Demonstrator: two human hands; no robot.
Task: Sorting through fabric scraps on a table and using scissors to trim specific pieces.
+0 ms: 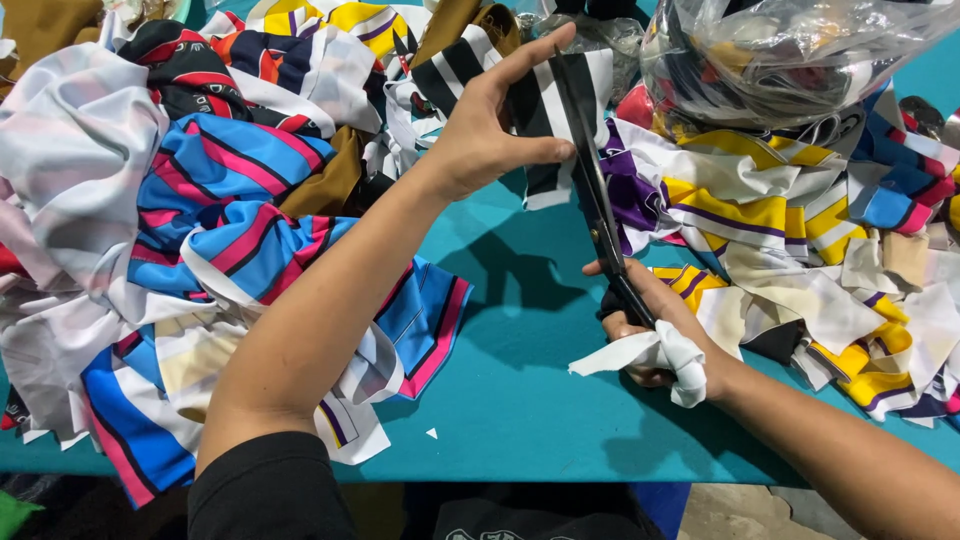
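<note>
A: Near edge of the desk [520, 420] first. What's there?

B: Teal top, bare in the middle. Black sleeve [265, 485] at the near edge, left forearm running up from it. Small white fabric chip [431, 433] lying near that edge.

A: Right hand?

B: Right hand [645, 335] sits right of centre, fingers curled tight round the black handles of the scissors [590, 175]. White cloth strip [655, 355] wrapped over the knuckles, loose end sticking out left. Grip closed on the handles.

A: Blades?

B: Long, dark, pointing away toward the far edge. Look nearly together; can't tell the exact gap.

A: Left hand?

B: Left hand [490, 125] further in, thumb under and fingers stretched over, pinching a black and white striped cloth piece [545, 120]. Narrow pinch, cloth held up off the desk. Blades run along the piece's right edge, touching it.

A: Sides?

B: Left side: heap of scraps [200, 210], blue, pink, white, reaching the near left corner. Right side: yellow, white, purple scraps [780, 220].

A: Far edge?

B: Clear plastic bag [790, 50] stuffed with scraps at the far right corner.
</note>
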